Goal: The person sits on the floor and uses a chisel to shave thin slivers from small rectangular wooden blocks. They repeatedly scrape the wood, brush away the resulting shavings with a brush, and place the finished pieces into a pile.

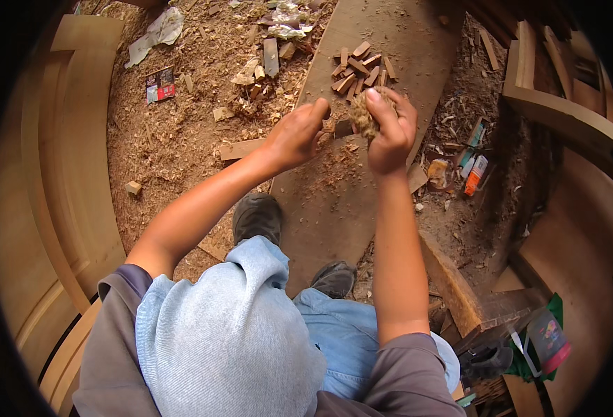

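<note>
My right hand [392, 128] is closed round a fuzzy tan wad of fibre [366, 115], thumb pressed on top. My left hand [296, 134] is closed at about the same height, a little to its left; its fingers curl away from view, so what they hold, if anything, is hidden. Between the two hands shows a small dark brown piece [343, 128]; I cannot tell whether either hand touches it. Just beyond my right hand, a loose pile of small wooden pegs [359, 68] lies on a long wide board [397, 35].
Wood shavings [174, 139] cover the ground at left. Large wooden panels [70, 139] stand along the left edge. Curved wooden frame parts [563, 115] are at right, near an orange and white packet [475, 175]. A clear plastic container [548, 340] sits lower right. My shoes [257, 217] are below.
</note>
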A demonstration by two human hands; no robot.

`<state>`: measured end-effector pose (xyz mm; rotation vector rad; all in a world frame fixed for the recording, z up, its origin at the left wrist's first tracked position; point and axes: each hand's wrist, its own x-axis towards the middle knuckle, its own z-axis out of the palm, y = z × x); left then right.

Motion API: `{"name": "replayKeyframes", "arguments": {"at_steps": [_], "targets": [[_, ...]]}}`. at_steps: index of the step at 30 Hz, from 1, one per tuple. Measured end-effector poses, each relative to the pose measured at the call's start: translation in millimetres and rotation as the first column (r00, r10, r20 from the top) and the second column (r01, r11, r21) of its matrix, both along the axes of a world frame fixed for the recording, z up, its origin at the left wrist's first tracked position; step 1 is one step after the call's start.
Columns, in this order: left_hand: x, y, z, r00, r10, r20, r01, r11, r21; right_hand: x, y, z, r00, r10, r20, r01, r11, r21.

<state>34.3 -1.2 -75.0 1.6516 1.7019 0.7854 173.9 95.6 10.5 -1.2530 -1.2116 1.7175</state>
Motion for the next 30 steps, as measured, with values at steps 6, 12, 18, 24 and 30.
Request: {"name": "replayKeyframes", "arguments": {"at_steps": [6, 12, 18, 24, 30], "targets": [[-0.7, -0.1, -1.6, 1.000, -0.004, -0.006, 0.004, 1.000, 0.006, 0.6, 0.7, -5.7, 0.980, -0.075, -0.182, 0.085, 0.995, 0.048], [-1.0, -3.3, -1.0, 0.999, 0.006, 0.033, -0.005, 0.999, -0.037, 2.2, -1.4, -9.3, 0.989, -0.098, -0.106, 0.114, 0.981, 0.156], [-3.0, -4.4, -0.9, 1.000, 0.002, -0.014, -0.002, 0.999, -0.044, 5.1, 2.7, -5.2, 0.964, -0.067, -0.257, 0.010, 0.976, -0.218], [-3.5, -4.4, 0.7, 0.999, 0.011, -0.052, -0.014, 0.998, -0.056, 5.6, -1.6, 3.1, 0.974, -0.057, -0.218, 0.039, 0.996, -0.085], [-3.3, -0.4, 1.1, 0.999, -0.003, -0.045, 0.001, 1.000, -0.031, 1.7, -3.7, 11.4, 0.980, -0.042, -0.197, 0.033, 0.998, -0.052]]}}
